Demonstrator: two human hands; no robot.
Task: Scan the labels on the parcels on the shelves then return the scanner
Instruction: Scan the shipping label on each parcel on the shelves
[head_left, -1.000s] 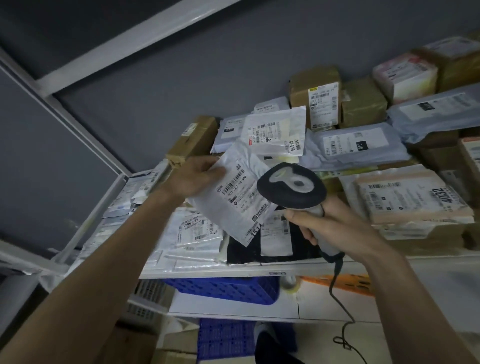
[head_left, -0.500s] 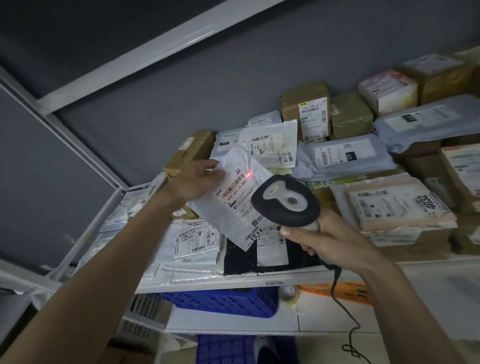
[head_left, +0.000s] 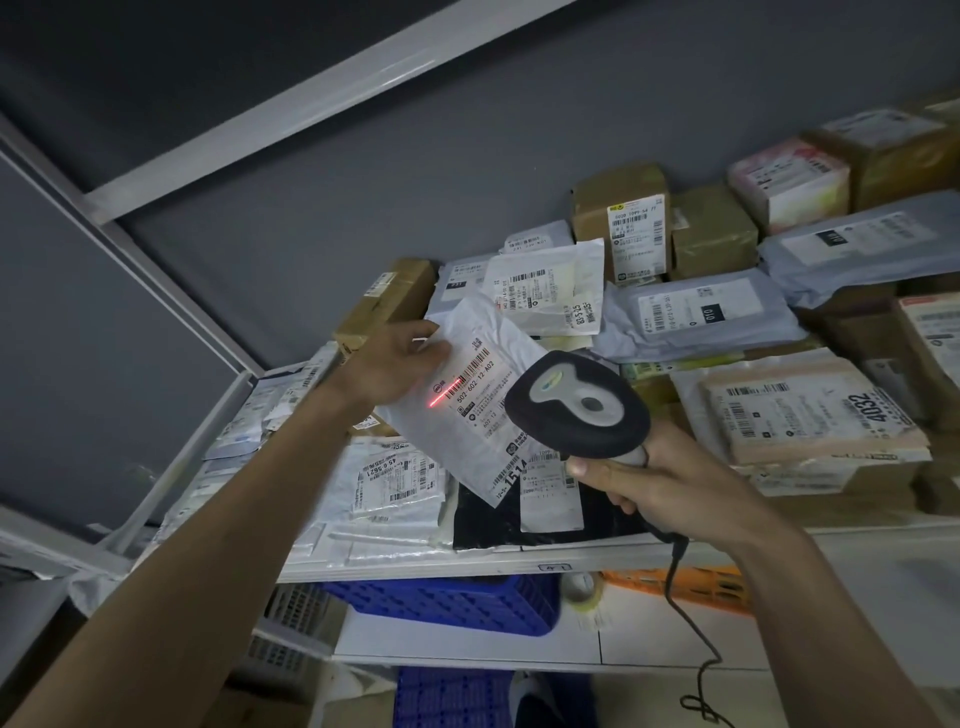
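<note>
Parcels (head_left: 675, 322) are crowding the shelf (head_left: 415, 569) in front of me — brown boxes at the back, grey and white mailers slumped over one another, a black bag at the front edge — and I am judging that I am somewhere in the middle of the scanning, not near its end. Nothing in view is telling me which labels are already read. Every one I cannot account for is left to do, and handing the scanner back is left after that; its resting place is not showing.

Smaller now: the white mailer (head_left: 467, 405) I am lifting off the pile, tilted up toward me with its label facing the scanner (head_left: 576, 402). A red line is falling across the left end of the barcode — so this read is under way, though I cannot tell whether it is registering.

My left hand (head_left: 389, 364) is pinching the mailer's upper left corner, thumb on the printed face and the other fingers behind the plastic, mostly hidden. My right hand (head_left: 649, 478) is wrapping the scanner's handle tightly, fingers curled fully round it, with the dark head pointing at the label and the cable (head_left: 675, 582) hanging down from below my palm. Whether a finger is pressing the trigger is hidden.
</note>
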